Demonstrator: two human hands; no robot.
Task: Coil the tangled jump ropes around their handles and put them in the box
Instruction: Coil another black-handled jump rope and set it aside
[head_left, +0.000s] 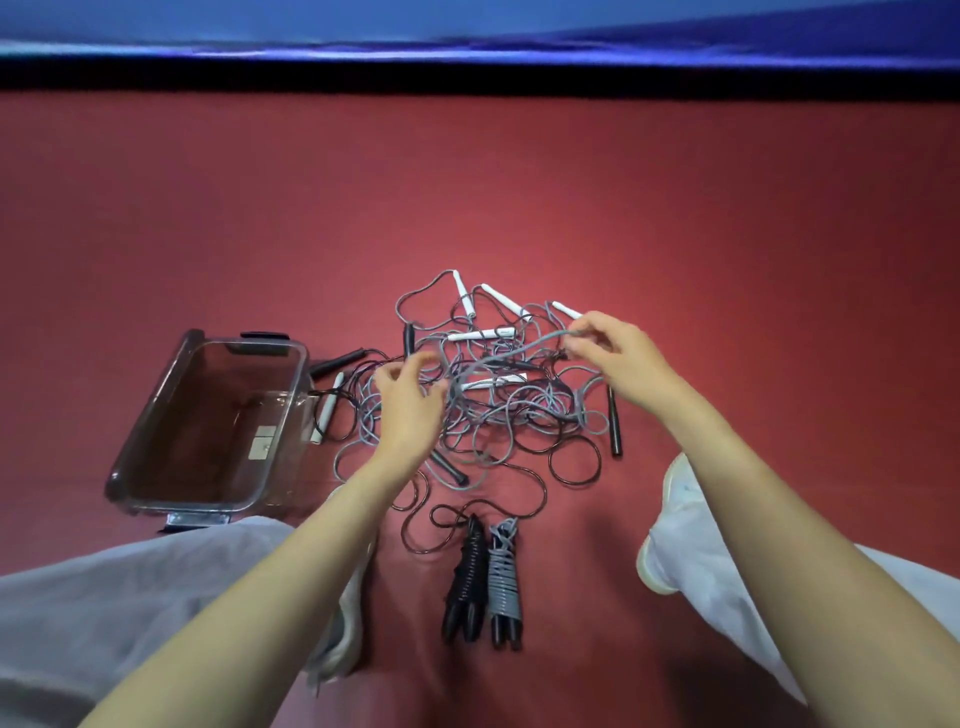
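Note:
A tangled heap of grey and black jump ropes (498, 405) with white and black handles lies on the red floor. My right hand (618, 358) pinches a grey rope strand (519, 351) and lifts it above the heap. My left hand (410, 405) hovers over the heap's left side with fingers spread and relaxed, holding nothing. Two coiled ropes lie side by side nearer to me: a black one (467, 577) and a grey one (504, 582). The clear plastic box (156, 415) stands at the left with nothing in it.
My knees in grey trousers and white shoes (670, 525) flank the coiled ropes. A blue mat edge (467, 52) runs along the far side of the red floor. A white handle (327, 405) and a black handle (337, 361) lie close to the box's right wall.

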